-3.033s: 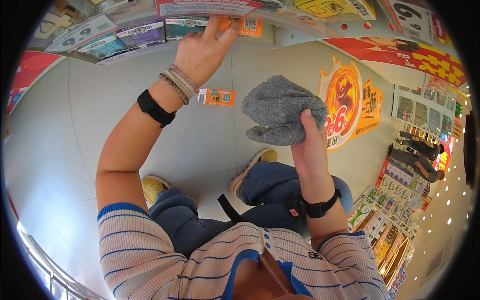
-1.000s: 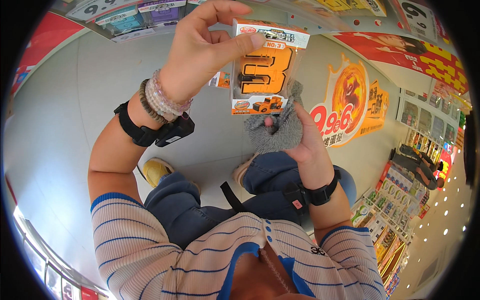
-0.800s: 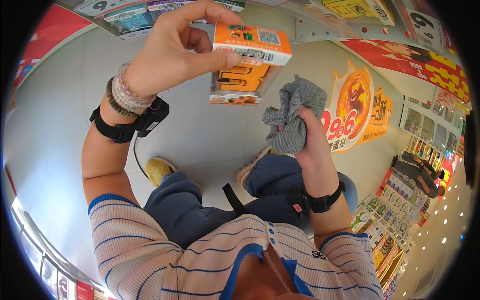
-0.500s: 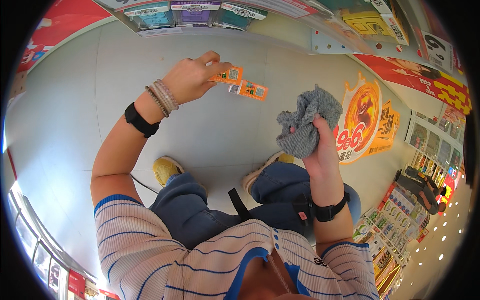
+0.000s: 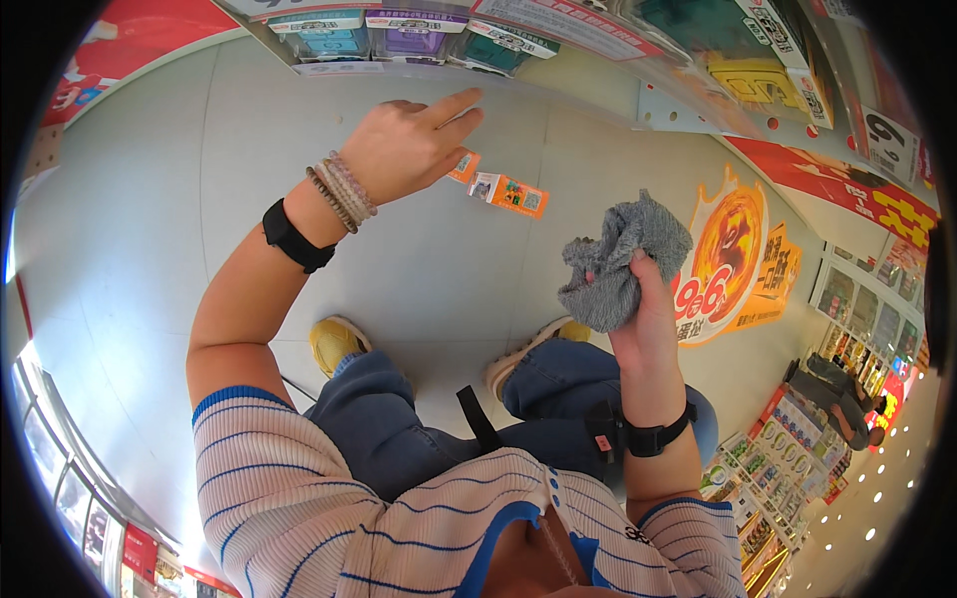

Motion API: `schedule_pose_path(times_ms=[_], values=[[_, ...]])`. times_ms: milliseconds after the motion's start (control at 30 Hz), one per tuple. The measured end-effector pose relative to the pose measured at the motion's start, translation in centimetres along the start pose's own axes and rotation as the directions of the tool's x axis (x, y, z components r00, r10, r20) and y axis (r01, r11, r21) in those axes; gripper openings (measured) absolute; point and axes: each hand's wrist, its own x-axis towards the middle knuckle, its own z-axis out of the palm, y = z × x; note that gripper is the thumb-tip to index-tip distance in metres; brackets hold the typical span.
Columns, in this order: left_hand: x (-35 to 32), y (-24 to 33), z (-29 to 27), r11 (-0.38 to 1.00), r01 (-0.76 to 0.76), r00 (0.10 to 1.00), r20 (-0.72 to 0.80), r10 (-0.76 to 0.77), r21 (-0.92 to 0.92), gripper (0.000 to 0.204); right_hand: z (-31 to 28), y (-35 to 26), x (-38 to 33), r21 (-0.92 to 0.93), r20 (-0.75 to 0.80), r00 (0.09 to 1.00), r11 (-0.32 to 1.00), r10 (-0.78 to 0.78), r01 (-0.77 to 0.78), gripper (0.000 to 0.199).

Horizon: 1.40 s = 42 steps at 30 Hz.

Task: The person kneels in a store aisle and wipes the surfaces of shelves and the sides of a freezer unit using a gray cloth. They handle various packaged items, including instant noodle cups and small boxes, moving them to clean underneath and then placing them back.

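Reaching toward twelve o'clock, left hand (image 5: pixel 404 149) is open, fingers extended at small orange packs (image 5: pixel 508 191); right hand (image 5: pixel 643 309) clenches a grey cloth (image 5: pixel 623 259) bunched for wiping.

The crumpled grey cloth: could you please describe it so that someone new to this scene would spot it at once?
Start from the big round orange and yellow floor sticker on the pale shop floor. Just left of it, the right hand, above a black wristband, is raised with the crumpled grey cloth bunched in its fingers. It is the only soft, dull grey thing there; the two small cards nearby are flat and orange.
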Motion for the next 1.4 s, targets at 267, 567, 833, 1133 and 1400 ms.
schedule_pose_path(times_ms=[267,567,833,1133,1400], values=[[4.7,0.7,1.2,0.965,0.063,0.945,-0.325,0.024,0.254,0.051,-0.3,0.3,0.2,-0.013,0.085,0.996,1.000,0.016,-0.015,0.032],[6.6,0.6,1.6,0.919,0.175,0.951,-0.301,-0.066,0.352,0.063,-0.4,0.2,0.1,-0.037,0.063,0.998,0.999,0.023,-0.020,0.033],[6.1,-0.7,1.8,0.949,0.116,0.919,-0.393,0.009,0.294,0.058,-0.4,0.0,0.0,-0.031,0.064,0.997,0.999,0.044,-0.042,0.032],[5.4,-0.3,1.2,0.974,0.145,0.919,-0.388,-0.067,0.174,0.046,0.2,0.1,0.0,-0.049,0.059,0.998,0.998,0.035,-0.032,0.032],[3.3,-0.8,1.7,0.996,-0.094,0.894,-0.441,0.082,-0.006,0.046,0.3,0.4,0.0,-0.105,0.080,0.997,0.994,-0.017,0.026,0.035]])
